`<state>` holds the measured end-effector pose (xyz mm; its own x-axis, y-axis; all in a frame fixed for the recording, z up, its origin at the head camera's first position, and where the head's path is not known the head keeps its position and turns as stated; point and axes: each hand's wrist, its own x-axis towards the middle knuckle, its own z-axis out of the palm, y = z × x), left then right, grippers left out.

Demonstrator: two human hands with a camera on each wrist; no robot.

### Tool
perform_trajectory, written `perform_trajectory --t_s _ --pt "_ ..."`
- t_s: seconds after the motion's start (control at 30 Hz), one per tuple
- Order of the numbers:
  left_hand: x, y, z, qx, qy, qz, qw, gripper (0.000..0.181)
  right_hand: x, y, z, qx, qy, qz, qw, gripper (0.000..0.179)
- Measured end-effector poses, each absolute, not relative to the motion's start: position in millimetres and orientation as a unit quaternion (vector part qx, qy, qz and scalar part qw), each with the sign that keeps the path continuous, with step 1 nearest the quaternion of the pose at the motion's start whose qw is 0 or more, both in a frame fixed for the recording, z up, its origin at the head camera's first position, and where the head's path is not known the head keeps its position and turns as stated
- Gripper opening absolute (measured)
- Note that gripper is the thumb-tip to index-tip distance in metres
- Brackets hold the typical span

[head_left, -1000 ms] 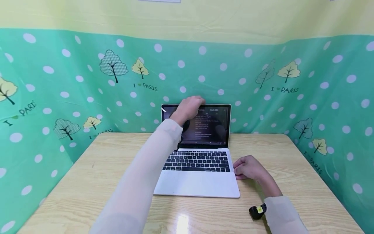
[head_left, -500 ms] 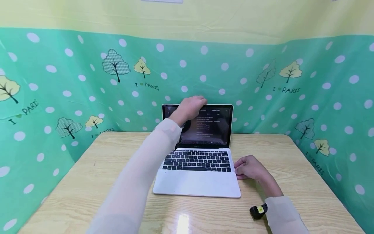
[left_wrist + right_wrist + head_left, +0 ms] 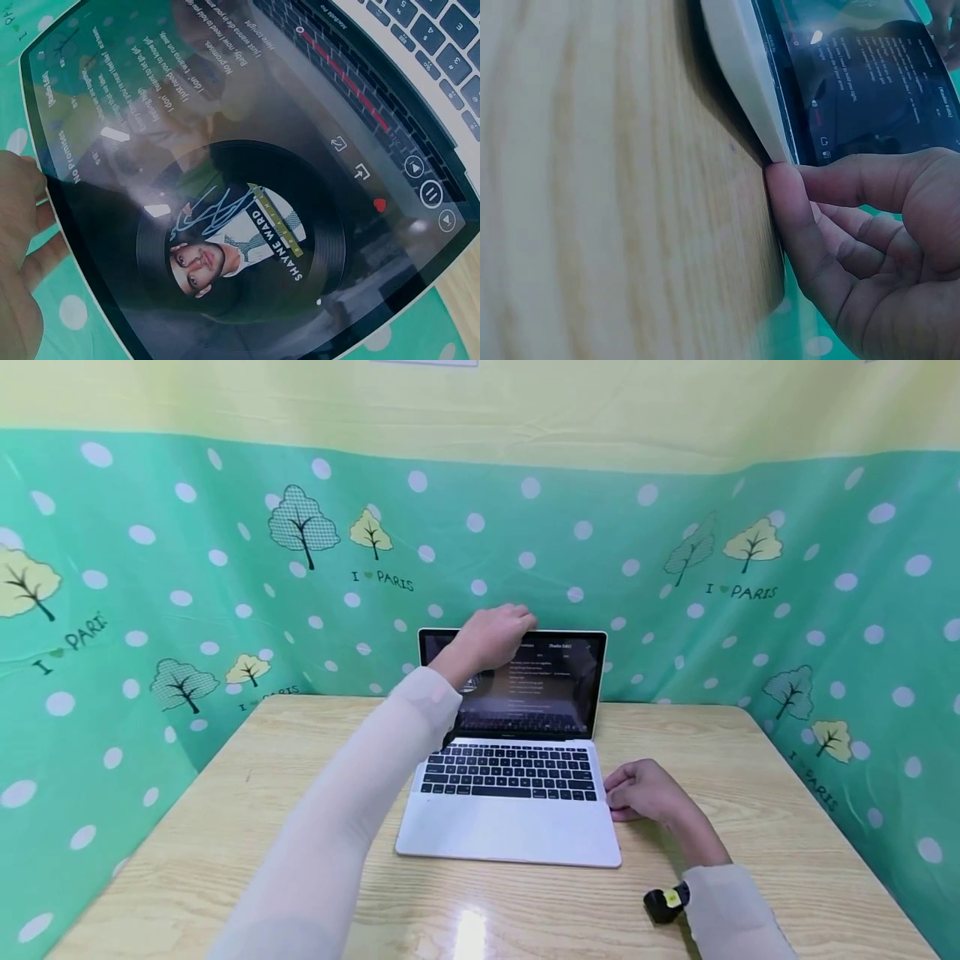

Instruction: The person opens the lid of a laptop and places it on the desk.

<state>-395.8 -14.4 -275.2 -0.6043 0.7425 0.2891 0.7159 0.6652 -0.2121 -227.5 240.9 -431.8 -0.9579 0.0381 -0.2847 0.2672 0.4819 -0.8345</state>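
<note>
An opened silver laptop (image 3: 510,831) lies on the wooden table, its dark screen (image 3: 360,105) raised and showing song lyrics, a record picture and playback buttons. At the top edge of the lid, my left hand (image 3: 491,637) grips the rim, left of its middle. The left wrist view has that hand (image 3: 22,247) beside the lid edge, with some fingers behind it. My right hand (image 3: 645,792) is at the right side of the keyboard base. In the right wrist view, thumb and finger of this hand (image 3: 877,247) pinch the base's edge close to the table.
The wooden table (image 3: 300,752) extends around the laptop on all sides. A green dotted curtain (image 3: 525,539) with tree prints hangs behind and along both sides. On the right wrist sits a small black camera (image 3: 663,904).
The lid appears to have tilted slightly forward, with the left hand still gripping its top. The right hand keeps its hold on the base. The whole head view has shifted a little.
</note>
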Motion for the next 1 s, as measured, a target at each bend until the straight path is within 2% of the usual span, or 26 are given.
perform_trajectory --t_s 0.17,0.37,0.63,0.83,1.0 --pt "-387 -18 -271 -0.415 -0.888 0.045 0.195 0.033 -229 242 -433 0.086 0.856 -0.496 0.116 0.02" --pt "-376 -24 -271 -0.416 -0.873 0.05 0.247 0.034 -231 243 -433 0.086 0.857 -0.494 0.119 0.021" --pt "-360 -28 -297 -0.406 -0.867 -0.021 0.288 0.034 -231 251 -429 0.092 0.861 -0.485 0.123 0.022" --pt "-344 -29 -331 -0.39 -0.877 0.003 0.282 0.025 -232 255 -427 0.085 0.874 -0.464 0.116 0.019" --pt "-319 -29 -357 -0.354 -0.909 0.007 0.222 0.022 -228 255 -420 0.048 0.924 -0.371 0.082 0.015"
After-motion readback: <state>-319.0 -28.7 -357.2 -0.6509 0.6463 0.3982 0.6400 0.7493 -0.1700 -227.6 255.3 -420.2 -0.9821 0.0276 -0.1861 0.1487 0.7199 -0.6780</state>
